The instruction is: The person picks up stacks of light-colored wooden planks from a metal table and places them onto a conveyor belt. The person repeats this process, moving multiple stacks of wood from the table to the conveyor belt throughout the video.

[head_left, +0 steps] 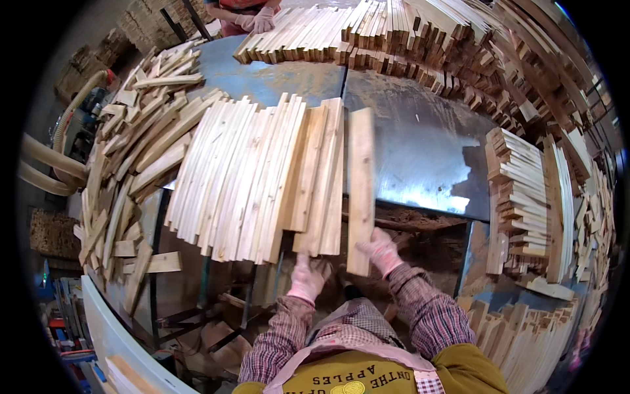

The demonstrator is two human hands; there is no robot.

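Note:
My right hand [381,252], in a pale pink work glove, grips the near end of a flat wooden board [361,187] by its right edge. The board stands apart from the row, slightly blurred. My left hand [308,278], gloved too, is at the near end of another light board [327,190]; its fingers look apart, with one stretched toward the board's end. Left of that lies a close row of narrow wooden strips [233,177], side by side, their near ends overhanging the metal table [420,151].
Loose offcuts [147,125] are heaped at the left. Stacked wood strips [295,36] line the far edge, with a co-worker's gloved hands [256,21] behind them. More stacks [522,197] stand at right. Beige hoses [49,157] hang far left. A gap shows below the table's near edge.

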